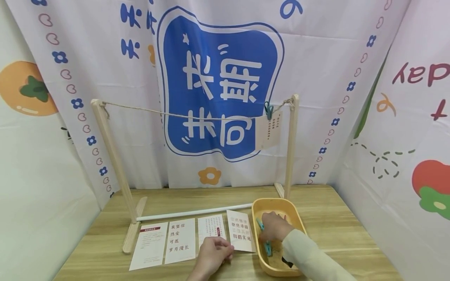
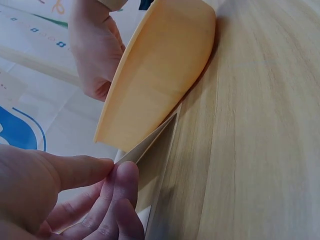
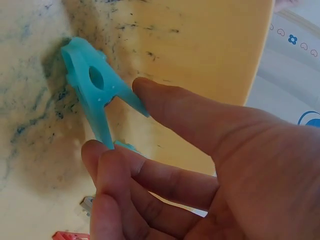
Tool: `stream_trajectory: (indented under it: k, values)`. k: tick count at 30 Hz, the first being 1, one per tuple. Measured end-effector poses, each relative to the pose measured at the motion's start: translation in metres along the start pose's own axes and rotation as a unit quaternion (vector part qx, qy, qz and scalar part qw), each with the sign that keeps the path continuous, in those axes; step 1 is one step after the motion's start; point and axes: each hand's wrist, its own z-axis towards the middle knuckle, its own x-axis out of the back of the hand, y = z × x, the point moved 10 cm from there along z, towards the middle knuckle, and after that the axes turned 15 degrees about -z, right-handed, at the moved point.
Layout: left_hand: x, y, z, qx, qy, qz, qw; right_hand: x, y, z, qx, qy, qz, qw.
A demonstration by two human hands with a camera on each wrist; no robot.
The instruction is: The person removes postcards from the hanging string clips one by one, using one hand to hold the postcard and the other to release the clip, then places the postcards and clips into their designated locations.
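Note:
My left hand point(image 1: 212, 255) pinches the lower left corner of a printed card point(image 1: 241, 231) between thumb and fingers. In the left wrist view that card point(image 2: 145, 145) is tilted, one edge off the table and beside the yellow basket. My right hand point(image 1: 275, 228) reaches down into the yellow basket point(image 1: 277, 272). In the right wrist view its thumb and fingers pinch the two handles of a teal clothespin point(image 3: 87, 82), whose jaws point away from the hand. Behind it lie part of another teal clothespin point(image 3: 127, 146) and a red clothespin point(image 3: 72, 236).
Three more printed cards, including a left one point(image 1: 148, 246), lie in a row. Behind them a white rod point(image 1: 197, 212) joins two wooden posts point(image 1: 116, 164). A string point(image 1: 190, 116) spans the posts, with a card point(image 1: 267, 134) hung by a teal clothespin point(image 1: 268, 110) near the right post.

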Motion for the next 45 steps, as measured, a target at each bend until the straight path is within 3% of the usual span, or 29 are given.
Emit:
stream_trajectory:
  k: [11, 19, 30, 45]
  values:
    - [-0.006, 0.008, 0.003, -0.037, 0.009, 0.048, 0.9981, -0.002, -0.002, 0.002, -0.001, -0.012, -0.011, 1.000]
    - [-0.010, 0.014, 0.004, -0.069, 0.014, 0.105, 0.9920, 0.001, -0.005, 0.001, 0.005, -0.003, -0.021, 1.000]
    - [-0.010, 0.017, 0.005, -0.066, 0.055, 0.188, 0.9785, 0.005, -0.010, -0.001, 0.025, 0.022, -0.032, 0.999]
    - [-0.008, 0.020, 0.007, -0.077, 0.059, 0.244, 0.9650, 0.007, -0.009, -0.005, 0.010, -0.001, -0.023, 1.000]
